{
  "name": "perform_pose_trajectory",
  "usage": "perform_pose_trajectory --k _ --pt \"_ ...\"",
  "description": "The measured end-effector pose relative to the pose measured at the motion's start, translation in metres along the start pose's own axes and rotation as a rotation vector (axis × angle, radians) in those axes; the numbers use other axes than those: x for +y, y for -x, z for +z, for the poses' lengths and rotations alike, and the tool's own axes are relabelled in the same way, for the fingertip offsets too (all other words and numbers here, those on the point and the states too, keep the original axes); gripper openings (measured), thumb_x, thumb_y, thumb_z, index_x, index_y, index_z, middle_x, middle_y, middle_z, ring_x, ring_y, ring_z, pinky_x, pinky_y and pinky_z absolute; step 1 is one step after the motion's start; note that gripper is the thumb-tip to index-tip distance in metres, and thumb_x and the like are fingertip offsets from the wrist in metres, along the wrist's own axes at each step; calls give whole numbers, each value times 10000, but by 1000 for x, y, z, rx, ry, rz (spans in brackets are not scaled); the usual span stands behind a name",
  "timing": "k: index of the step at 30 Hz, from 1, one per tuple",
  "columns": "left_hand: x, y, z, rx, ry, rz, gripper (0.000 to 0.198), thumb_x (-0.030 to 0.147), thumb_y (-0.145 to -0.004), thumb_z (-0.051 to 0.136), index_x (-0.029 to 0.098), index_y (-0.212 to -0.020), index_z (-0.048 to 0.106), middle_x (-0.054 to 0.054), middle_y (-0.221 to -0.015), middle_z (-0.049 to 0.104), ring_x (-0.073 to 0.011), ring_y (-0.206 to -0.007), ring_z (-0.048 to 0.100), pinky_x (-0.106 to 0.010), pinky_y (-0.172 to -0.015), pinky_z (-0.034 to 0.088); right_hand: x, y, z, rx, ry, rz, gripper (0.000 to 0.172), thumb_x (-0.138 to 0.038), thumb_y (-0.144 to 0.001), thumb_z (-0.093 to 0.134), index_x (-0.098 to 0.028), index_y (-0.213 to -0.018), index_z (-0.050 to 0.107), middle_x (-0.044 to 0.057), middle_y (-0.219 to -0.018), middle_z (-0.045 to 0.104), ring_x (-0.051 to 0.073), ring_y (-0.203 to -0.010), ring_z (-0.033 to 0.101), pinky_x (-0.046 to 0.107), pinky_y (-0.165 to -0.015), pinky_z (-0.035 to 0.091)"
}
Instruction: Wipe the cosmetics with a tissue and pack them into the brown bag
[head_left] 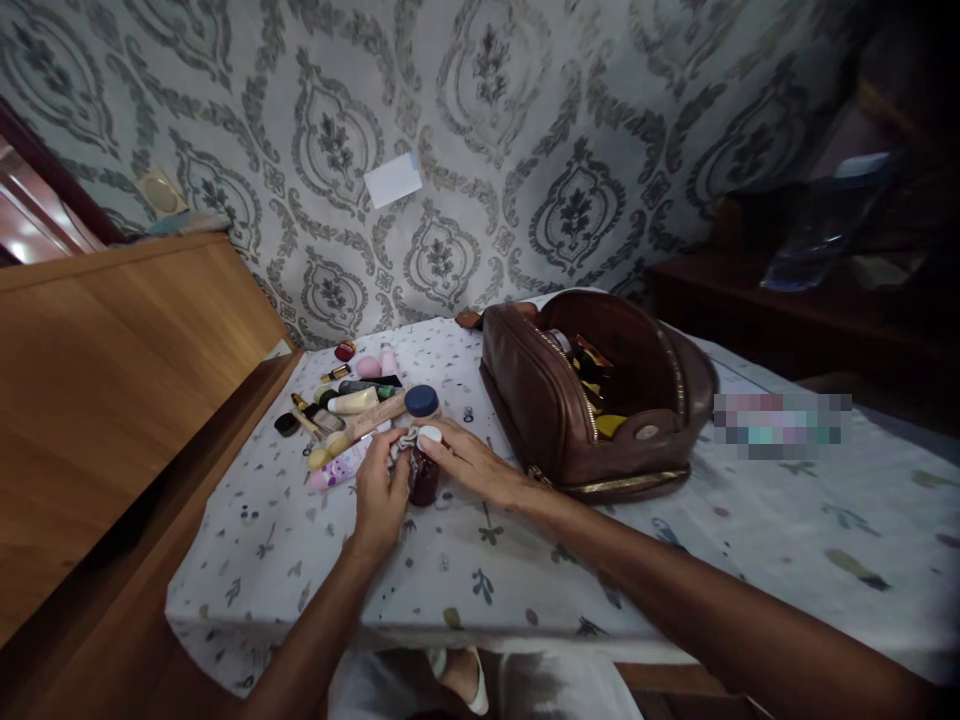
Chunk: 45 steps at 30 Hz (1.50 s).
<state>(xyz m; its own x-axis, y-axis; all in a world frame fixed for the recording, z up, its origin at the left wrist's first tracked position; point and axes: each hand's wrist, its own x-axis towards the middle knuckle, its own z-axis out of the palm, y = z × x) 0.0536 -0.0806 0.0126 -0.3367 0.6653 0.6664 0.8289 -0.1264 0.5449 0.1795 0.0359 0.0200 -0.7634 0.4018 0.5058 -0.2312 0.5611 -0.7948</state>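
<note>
A dark red bottle [424, 484] with a white cap [430, 436] stands on the patterned tablecloth. My right hand [476, 465] reaches in from the right and grips the bottle near its top, thumb by the cap. Against the bottle's left side, my left hand [381, 492] is curled, with a small grey-white twisted thing [406, 441] at its fingertips. Just behind both hands is a jar with a blue lid [421, 401]. Left of them lie a cream tube [352, 402], a pink and purple tube [339, 470], and several other cosmetics.
A brown leather bag [536, 405] stands unzipped on the right, with items inside. Beyond it, a pixelated item [780, 418] lies on the tablecloth [480, 570]. A wooden panel [135, 330] borders the left side, and a patterned wall [480, 150] rises behind. A clear bottle [825, 225] sits on dark furniture.
</note>
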Motion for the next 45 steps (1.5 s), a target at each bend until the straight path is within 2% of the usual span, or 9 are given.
perform_pose_trajectory --k 4,9,16,22,25,28,33,40,45 --pt "9 -4 -4 -13 -40 153 214 195 -958 480 204 -1147 580 -92 -1116 683 -206 -1061 640 -376 -933 520 0 2 4 87 -142 57 452 -557 -941 463 -180 -1141 610 66 -1083 659 219 -1026 599 349 -917 483" --pt "0 4 -11 -166 -137 277 241 148 -970 449 197 -1163 585 -114 -1188 675 -208 -1133 634 -391 -974 526 10 2 5 158 -230 158 423 -580 -903 496 -184 -990 612 13 -835 598 168 -765 563 276 -696 479" --pt "-23 25 -34 -376 -152 233 250 122 -946 449 224 -1100 619 -81 -1057 723 -194 -964 694 -324 -830 577 15 0 3 202 -180 170 389 -514 -922 468 -180 -1045 623 43 -903 638 193 -839 595 315 -789 489" --pt "-3 2 -35 -230 -87 141 194 177 -945 496 210 -1090 620 -77 -1069 710 -207 -1011 673 -348 -885 549 12 3 2 158 -114 136 432 -483 -941 472 -182 -1205 634 101 -1202 671 246 -1071 617 394 -962 463" --pt "13 -8 -26 -139 -73 207 210 157 -955 479 212 -1112 607 -88 -1142 669 -204 -1088 633 -371 -952 521 11 3 0 136 -117 111 415 -494 -926 497 -189 -1167 643 91 -1151 687 243 -1032 626 397 -939 472" --pt "20 -8 -18 -135 -121 325 260 140 -970 446 206 -1172 596 -112 -1176 631 -206 -1118 611 -382 -971 514 10 1 0 158 -178 110 386 -524 -875 565 -186 -1044 643 59 -977 677 214 -894 628 345 -813 508" --pt "7 9 -20 -214 -256 463 304 102 -967 417 181 -1206 587 -132 -1146 645 -221 -1093 617 -381 -948 532 10 0 2 183 -314 242 386 -558 -830 607 -188 -932 579 -40 -666 518 113 -535 467 239 -491 393" --pt "-16 29 -38 -325 -243 279 226 126 -970 431 178 -1104 605 -106 -1079 665 -196 -1007 636 -326 -877 543 13 0 3 191 -346 283 386 -553 -811 623 -192 -933 562 -45 -659 501 102 -513 423 238 -466 343" --pt "-14 26 -33 -285 -152 212 220 131 -973 430 189 -1109 593 -83 -1062 659 -182 -991 632 -316 -871 530 12 0 2 202 -307 252 385 -545 -824 610 -181 -942 572 -23 -716 529 115 -574 455 248 -509 363"
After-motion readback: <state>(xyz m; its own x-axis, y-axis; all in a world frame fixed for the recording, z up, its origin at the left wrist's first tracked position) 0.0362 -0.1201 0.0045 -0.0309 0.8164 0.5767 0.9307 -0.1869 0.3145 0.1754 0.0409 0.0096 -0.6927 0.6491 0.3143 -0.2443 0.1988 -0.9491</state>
